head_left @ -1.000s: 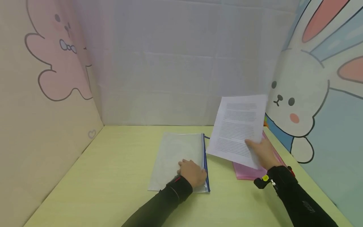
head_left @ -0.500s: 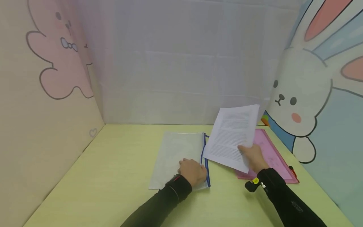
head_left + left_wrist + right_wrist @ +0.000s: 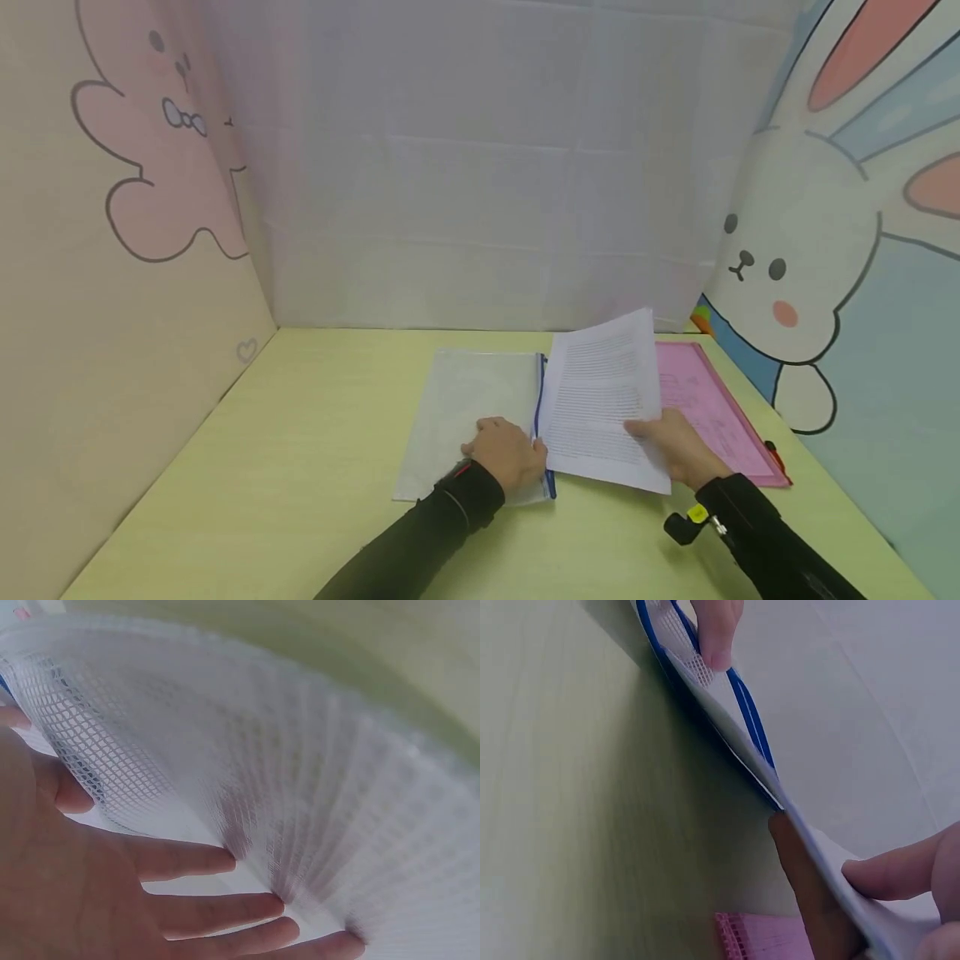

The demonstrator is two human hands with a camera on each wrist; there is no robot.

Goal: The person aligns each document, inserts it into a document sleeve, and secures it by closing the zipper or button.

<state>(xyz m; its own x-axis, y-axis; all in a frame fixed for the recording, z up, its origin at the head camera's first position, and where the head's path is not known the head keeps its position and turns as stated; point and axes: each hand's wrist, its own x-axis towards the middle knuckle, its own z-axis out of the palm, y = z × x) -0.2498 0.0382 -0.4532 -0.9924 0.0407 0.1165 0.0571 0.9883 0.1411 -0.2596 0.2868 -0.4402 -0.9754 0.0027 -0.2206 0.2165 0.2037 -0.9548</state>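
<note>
A clear mesh zipper pouch (image 3: 468,396) with a blue zipper edge lies flat at the middle of the table. My left hand (image 3: 504,454) grips its upper layer near the zipper side; in the left wrist view its fingertips (image 3: 270,904) press against the mesh (image 3: 300,765). My right hand (image 3: 678,450) pinches printed paper (image 3: 600,396), thumb on top and fingers beneath. How many sheets there are I cannot tell. In the right wrist view the paper's far edge sits between the two blue edges (image 3: 754,724) of the parted pouch mouth, close to my left thumb (image 3: 718,645).
Right of the paper lies a pink mesh pouch (image 3: 701,400) with a red tab at its near corner, partly covered by the paper and my right hand. A white cloth (image 3: 420,208) hangs at the table's back, and patterned walls stand on both sides.
My right hand has brought the paper down and left, from above the pink pouch to the blue-edged mouth, uncovering more of the pink pouch. My left hand has stayed nearly in place.
</note>
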